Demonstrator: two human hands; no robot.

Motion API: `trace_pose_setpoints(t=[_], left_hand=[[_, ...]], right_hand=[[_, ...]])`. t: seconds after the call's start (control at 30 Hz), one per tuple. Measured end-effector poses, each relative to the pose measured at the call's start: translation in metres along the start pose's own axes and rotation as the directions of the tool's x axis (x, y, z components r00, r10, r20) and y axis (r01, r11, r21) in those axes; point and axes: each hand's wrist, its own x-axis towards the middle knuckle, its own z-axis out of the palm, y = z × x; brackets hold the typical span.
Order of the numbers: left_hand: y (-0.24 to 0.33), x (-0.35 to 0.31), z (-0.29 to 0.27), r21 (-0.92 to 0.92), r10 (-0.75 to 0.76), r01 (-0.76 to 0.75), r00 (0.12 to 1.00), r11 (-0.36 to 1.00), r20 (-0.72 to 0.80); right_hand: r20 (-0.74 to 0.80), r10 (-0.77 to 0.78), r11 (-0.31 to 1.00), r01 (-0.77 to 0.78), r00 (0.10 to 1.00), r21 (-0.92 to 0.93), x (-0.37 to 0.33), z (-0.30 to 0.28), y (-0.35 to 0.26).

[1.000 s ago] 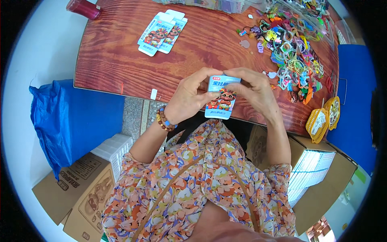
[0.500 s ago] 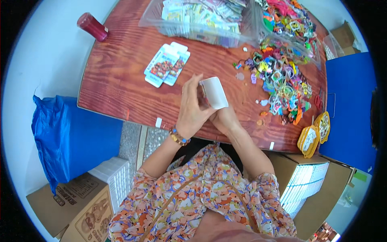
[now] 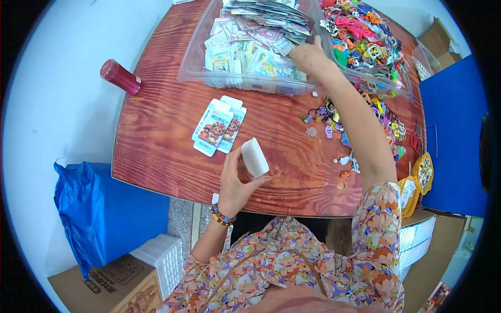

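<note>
the left hand (image 3: 235, 182) grips a small open carton (image 3: 254, 158) upright near the table's (image 3: 156, 156) front edge. the right hand (image 3: 308, 55) reaches far forward into the clear tray (image 3: 198, 68) of printed cards (image 3: 261, 47), fingers seemingly curled on them, hard to tell.

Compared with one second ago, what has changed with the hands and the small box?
The right hand let go of the small box and reached forward to the clear tray of cards. The left hand now holds the box alone. The flat boxes and red bottle stayed on the table.
</note>
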Motion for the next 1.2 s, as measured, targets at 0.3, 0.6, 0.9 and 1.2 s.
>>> trace_pose_setpoints(t=[0.3, 0.6, 0.9, 1.2], left_hand=[[-0.001, 0.016, -0.002, 0.133, 0.062, -0.060, 0.998, 0.989, -0.013], [0.009, 0.025, 0.010, 0.314, 0.161, -0.133, 0.985, 0.940, -0.064], [0.020, 0.010, 0.036, 0.466, 0.349, -0.321, 0.937, 0.824, 0.028], [0.011, 0.008, 0.050, 0.502, 0.303, -0.294, 0.951, 0.813, 0.067]], right_hand=[[-0.230, -0.014, 0.759, 0.160, 0.973, 0.631, -0.020, -0.011, 0.039], [-0.255, 0.056, 0.344, 0.221, 0.965, 0.913, -0.159, -0.091, -0.025], [-0.129, -0.072, 0.580, 0.146, 0.989, 0.801, -0.217, -0.075, -0.050], [-0.049, 0.331, 0.429, -0.104, 0.943, 0.897, -0.252, -0.066, -0.029]])
